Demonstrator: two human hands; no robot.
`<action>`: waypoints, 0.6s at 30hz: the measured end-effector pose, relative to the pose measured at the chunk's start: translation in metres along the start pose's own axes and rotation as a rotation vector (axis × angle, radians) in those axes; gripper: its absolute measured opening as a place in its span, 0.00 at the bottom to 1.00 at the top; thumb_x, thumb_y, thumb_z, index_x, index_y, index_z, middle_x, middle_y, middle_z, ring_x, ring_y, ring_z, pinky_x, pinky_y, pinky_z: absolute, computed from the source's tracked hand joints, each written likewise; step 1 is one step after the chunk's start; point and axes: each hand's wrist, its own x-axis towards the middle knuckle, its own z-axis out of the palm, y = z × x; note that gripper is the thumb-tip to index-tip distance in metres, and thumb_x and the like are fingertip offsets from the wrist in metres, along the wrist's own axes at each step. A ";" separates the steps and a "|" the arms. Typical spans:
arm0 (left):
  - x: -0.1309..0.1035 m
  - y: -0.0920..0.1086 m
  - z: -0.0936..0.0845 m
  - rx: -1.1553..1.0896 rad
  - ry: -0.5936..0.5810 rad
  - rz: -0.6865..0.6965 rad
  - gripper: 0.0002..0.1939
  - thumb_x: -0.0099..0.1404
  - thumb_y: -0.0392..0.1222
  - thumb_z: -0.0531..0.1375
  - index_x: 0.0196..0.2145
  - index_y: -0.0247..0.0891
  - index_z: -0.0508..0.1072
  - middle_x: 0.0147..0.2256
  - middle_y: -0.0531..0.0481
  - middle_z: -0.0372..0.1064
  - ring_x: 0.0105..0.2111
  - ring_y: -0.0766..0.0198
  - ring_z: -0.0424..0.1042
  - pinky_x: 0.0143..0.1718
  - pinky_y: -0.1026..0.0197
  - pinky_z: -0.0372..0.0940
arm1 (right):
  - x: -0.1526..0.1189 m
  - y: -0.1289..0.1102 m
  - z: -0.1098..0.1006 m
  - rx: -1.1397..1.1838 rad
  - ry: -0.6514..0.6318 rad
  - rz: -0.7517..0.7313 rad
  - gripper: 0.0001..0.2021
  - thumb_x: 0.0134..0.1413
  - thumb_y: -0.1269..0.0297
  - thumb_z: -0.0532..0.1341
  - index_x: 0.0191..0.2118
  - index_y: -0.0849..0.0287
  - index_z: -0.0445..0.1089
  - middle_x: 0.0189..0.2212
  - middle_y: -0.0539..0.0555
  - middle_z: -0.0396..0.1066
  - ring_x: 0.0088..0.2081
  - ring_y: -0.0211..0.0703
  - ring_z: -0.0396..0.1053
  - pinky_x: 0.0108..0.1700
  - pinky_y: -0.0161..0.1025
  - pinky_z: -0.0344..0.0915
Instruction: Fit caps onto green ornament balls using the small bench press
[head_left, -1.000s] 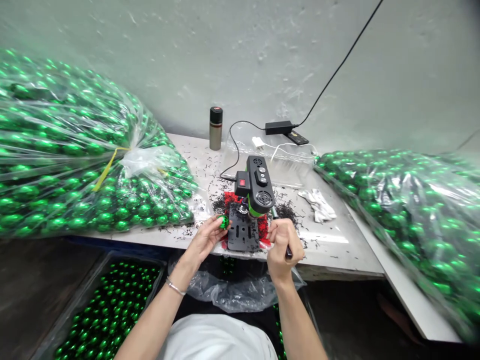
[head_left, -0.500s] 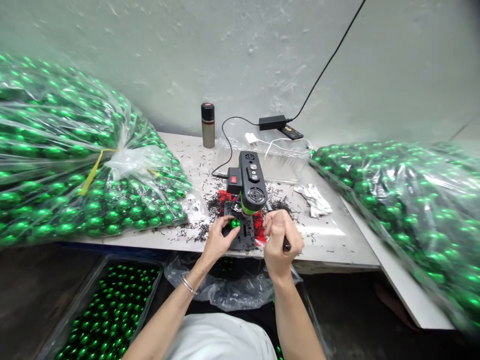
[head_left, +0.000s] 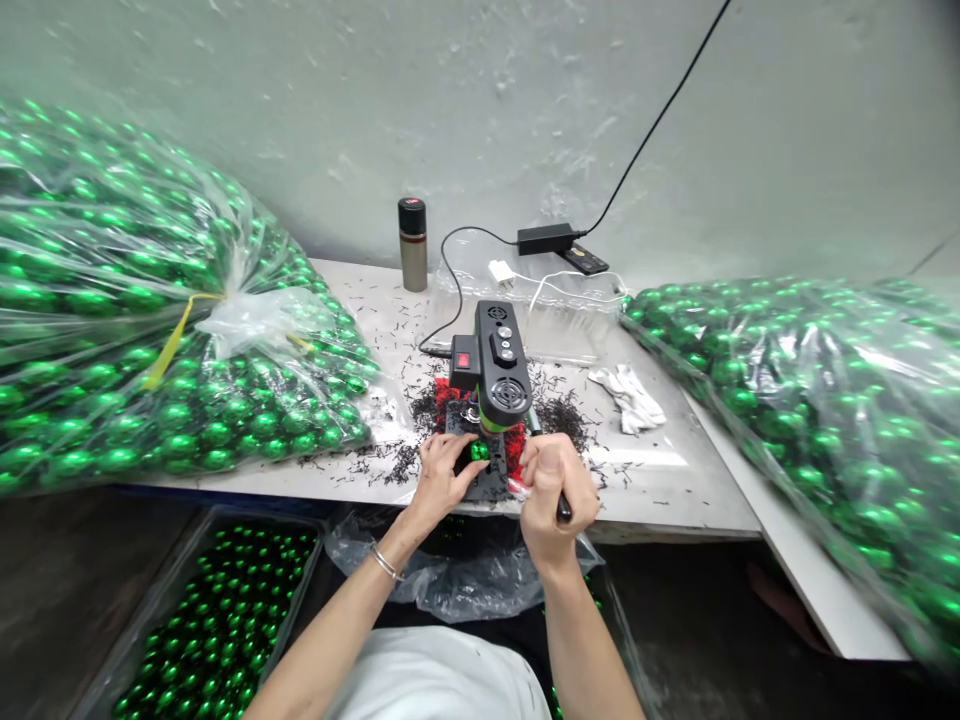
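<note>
A black bench machine (head_left: 504,360) with a red switch stands on the white table. Under its head sits a shiny green ball (head_left: 479,452) on the black base plate (head_left: 487,487). My left hand (head_left: 442,472) is beside the ball, thumb and fingers spread around its left side with a gap between them and the ball. My right hand (head_left: 559,487) is wrapped round the black-ended lever (head_left: 564,508) at the machine's right side.
Large clear bags of green balls lie at left (head_left: 150,330) and right (head_left: 825,400). A bottle (head_left: 413,245), a power adapter (head_left: 545,238) and white gloves (head_left: 630,398) are behind. A tub of green balls (head_left: 217,610) stands below the table. Black scraps surround the machine.
The fingers of my left hand have parted from the ball, which is now under the machine head. My right hand has moved slightly left and down with the lever.
</note>
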 end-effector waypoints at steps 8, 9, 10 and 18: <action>0.001 0.005 -0.001 -0.085 -0.031 -0.069 0.15 0.63 0.47 0.65 0.47 0.43 0.77 0.44 0.43 0.77 0.49 0.48 0.69 0.57 0.46 0.55 | -0.040 0.039 0.000 -0.041 -0.070 -0.181 0.14 0.65 0.69 0.48 0.26 0.56 0.58 0.25 0.49 0.64 0.26 0.36 0.62 0.33 0.40 0.63; 0.001 0.005 -0.001 -0.093 -0.030 -0.071 0.15 0.63 0.47 0.65 0.47 0.42 0.77 0.44 0.43 0.77 0.49 0.48 0.69 0.57 0.46 0.54 | -0.046 0.045 0.002 -0.051 -0.061 -0.196 0.15 0.66 0.68 0.47 0.26 0.55 0.57 0.25 0.49 0.64 0.26 0.36 0.62 0.33 0.40 0.64; 0.001 0.006 -0.002 -0.100 -0.026 -0.070 0.15 0.63 0.47 0.65 0.47 0.42 0.77 0.44 0.43 0.77 0.49 0.48 0.69 0.57 0.46 0.54 | -0.051 0.050 0.004 -0.061 -0.043 -0.200 0.15 0.67 0.67 0.47 0.26 0.55 0.57 0.25 0.49 0.64 0.25 0.36 0.62 0.34 0.41 0.65; 0.000 0.005 -0.001 -0.066 -0.027 -0.047 0.16 0.64 0.47 0.65 0.48 0.42 0.76 0.43 0.43 0.76 0.49 0.49 0.69 0.55 0.47 0.55 | -0.071 0.068 0.015 0.002 0.077 -0.187 0.16 0.67 0.66 0.44 0.26 0.55 0.56 0.28 0.48 0.64 0.27 0.36 0.68 0.38 0.45 0.68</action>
